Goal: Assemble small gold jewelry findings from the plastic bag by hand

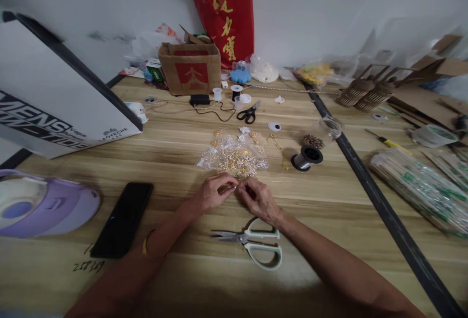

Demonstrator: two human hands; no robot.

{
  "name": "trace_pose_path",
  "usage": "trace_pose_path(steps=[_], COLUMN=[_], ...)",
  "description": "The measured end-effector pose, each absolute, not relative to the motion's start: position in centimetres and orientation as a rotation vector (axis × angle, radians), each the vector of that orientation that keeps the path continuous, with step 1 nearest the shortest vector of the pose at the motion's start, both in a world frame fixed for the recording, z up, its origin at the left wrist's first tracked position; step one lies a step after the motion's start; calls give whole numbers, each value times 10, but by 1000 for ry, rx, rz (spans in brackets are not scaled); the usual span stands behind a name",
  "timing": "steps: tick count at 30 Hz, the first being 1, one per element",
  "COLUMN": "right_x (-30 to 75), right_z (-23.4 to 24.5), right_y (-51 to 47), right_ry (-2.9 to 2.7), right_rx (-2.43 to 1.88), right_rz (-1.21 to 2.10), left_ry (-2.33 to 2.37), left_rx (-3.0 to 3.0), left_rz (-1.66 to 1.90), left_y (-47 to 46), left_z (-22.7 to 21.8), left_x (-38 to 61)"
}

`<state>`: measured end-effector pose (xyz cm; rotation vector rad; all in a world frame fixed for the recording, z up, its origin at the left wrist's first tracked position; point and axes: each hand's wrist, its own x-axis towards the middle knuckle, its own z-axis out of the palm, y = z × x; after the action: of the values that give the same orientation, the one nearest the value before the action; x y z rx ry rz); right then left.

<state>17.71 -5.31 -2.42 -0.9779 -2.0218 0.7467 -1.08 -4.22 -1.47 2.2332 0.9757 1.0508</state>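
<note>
My left hand (218, 190) and my right hand (259, 198) meet at the fingertips, both pinched closed over the wooden table. Whatever lies between the fingers is too small to make out. Just beyond them spreads a pile of gold and silver jewellery pieces (241, 159), partly in clear plastic bags. A gold chain (280, 151) lies to the right of the pile. Beside it stands a black spool of fine wire (307, 157). Scissors with pale handles (261, 245) lie below my right hand, their blades pointing left.
A black phone (122, 219) and a purple visor (54, 206) lie at the left, near a large white box (62, 94). Black-handled scissors (249, 112) lie behind the pile. Bagged sticks (420, 186) and a yellow cutter (389, 141) are at the right. A paper bag (190, 72) stands at the back.
</note>
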Motion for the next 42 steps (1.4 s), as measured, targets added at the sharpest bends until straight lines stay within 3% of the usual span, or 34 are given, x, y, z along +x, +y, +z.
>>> trace_pose_path(steps=[29,42], right_x=[178,181], right_z=[-25,-22], right_y=[-54,-45], right_ry=[-2019,-1580], right_rx=[-952,-1075], right_rz=[805,1223], left_ry=[1021,928], left_rx=[1893,1572], left_rz=[903,796], left_y=[-40,-32], left_z=[-16,-9], left_x=[-14,-25])
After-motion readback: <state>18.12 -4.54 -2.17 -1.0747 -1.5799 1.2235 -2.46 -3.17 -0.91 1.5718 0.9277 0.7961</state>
